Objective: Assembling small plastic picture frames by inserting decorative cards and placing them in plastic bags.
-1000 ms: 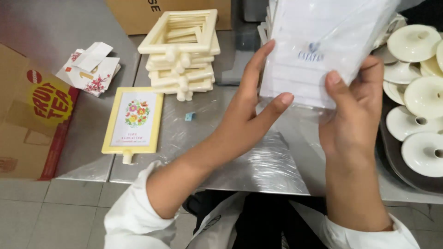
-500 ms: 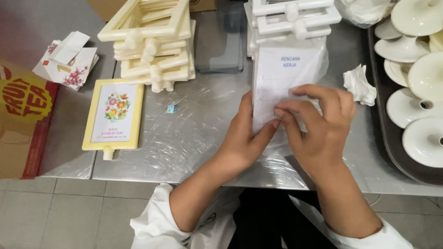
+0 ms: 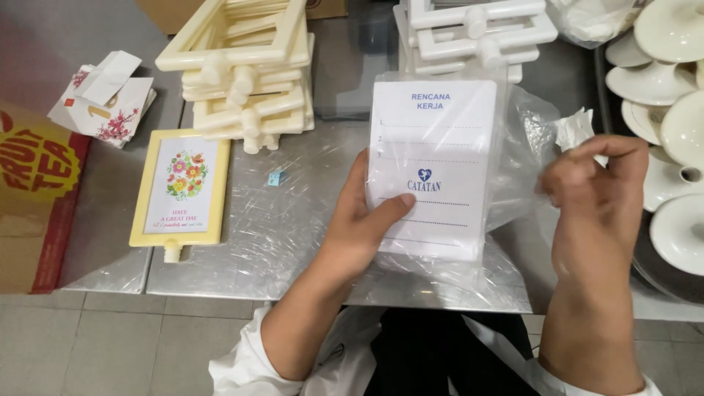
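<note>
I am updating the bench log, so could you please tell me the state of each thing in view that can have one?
Left hand: gripping the clear bag.
Right hand: pinching the bag's loose edge.
Clear bag: open, white cards inside.
White cards: upright in the bag, printed side up.
Yellow frame: lying flat, flower card fitted.
Cream frames: stacked, empty.
White frames: stacked.

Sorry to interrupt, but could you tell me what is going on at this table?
A person holds a stack of white printed cards in a clear plastic bag with the left hand, thumb across the front. The right hand pinches the bag's loose edge beside it. On the steel table lie a cream frame with a flower picture and stacks of empty cream frames.
</note>
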